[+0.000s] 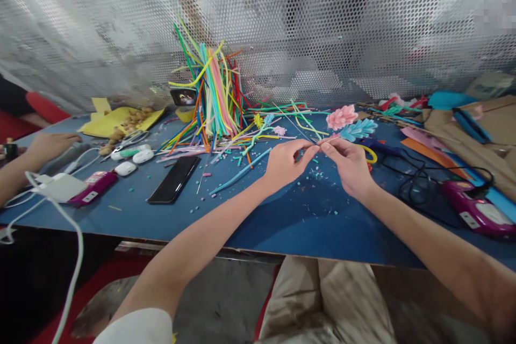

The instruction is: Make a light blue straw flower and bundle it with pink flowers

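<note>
My left hand (288,161) and my right hand (349,164) meet above the blue table, fingertips pinched close together. Between them run thin wire stems (296,126), slanting up to the left from the fingers. Just beyond my right fingers are a fluffy pink flower (342,117) and a light blue one (358,130), apparently made of pipe cleaners. Whether both flowers are joined to the pinched wire is hidden by the fingers. Small blue clippings (318,172) lie on the table beneath my hands. A light blue pipe cleaner (241,172) rests left of my left hand.
A tall bundle of coloured pipe cleaners (217,91) stands before the perforated metal screen (322,27). Left are a black phone (174,180), white chargers and another person's hand (56,148). Right lie yellow-handled scissors (370,154), black cables, a purple power strip (478,209) and coloured paper.
</note>
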Tool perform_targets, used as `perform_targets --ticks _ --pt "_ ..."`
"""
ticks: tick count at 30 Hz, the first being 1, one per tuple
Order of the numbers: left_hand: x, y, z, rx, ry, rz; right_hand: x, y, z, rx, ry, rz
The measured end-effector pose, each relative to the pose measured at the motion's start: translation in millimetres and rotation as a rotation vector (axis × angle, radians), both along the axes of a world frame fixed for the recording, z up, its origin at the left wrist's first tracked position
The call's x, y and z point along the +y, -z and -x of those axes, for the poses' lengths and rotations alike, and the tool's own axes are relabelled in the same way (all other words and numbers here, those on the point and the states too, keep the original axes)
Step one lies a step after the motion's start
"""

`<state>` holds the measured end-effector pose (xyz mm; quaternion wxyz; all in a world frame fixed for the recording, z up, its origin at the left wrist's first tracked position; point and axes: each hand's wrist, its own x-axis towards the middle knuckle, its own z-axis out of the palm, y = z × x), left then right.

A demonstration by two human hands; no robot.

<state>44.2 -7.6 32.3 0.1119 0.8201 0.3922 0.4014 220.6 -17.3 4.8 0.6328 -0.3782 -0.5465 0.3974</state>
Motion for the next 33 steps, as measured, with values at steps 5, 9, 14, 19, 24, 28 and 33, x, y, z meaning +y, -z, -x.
perform_targets --ticks 5,9,14,19,24,28,33 --pt "1.9 4.3 -1.0 -0.026 0.034 -0.019 -0.1 -1.9 -1.6 -0.05 -0.061 -0.005" --pt "3.6 5.9 -0.5 -0.045 0.032 -0.025 2.1 -2.5 -4.4 -0.059 -0.085 -0.001" --pt "9.0 8.6 2.2 -0.05 -0.093 -0.074 14.5 0.4 -15.6 0.018 -0.021 -0.027" --pt "20.7 20.7 6.4 0.031 -0.098 -0.126 23.6 -10.5 -40.1 -0.19 0.135 -0.297" --pt "29.1 29.4 9.1 0.146 0.004 -0.145 16.2 -23.4 -52.0 -0.635 0.173 -0.405" --pt "31.8 30.1 8.6 0.173 0.037 -0.055 12.3 -23.3 -48.9 -0.732 0.201 -0.366" --pt "32.2 31.4 7.0 0.159 0.046 0.036 11.5 -24.2 -47.4 -0.665 0.145 -0.31"
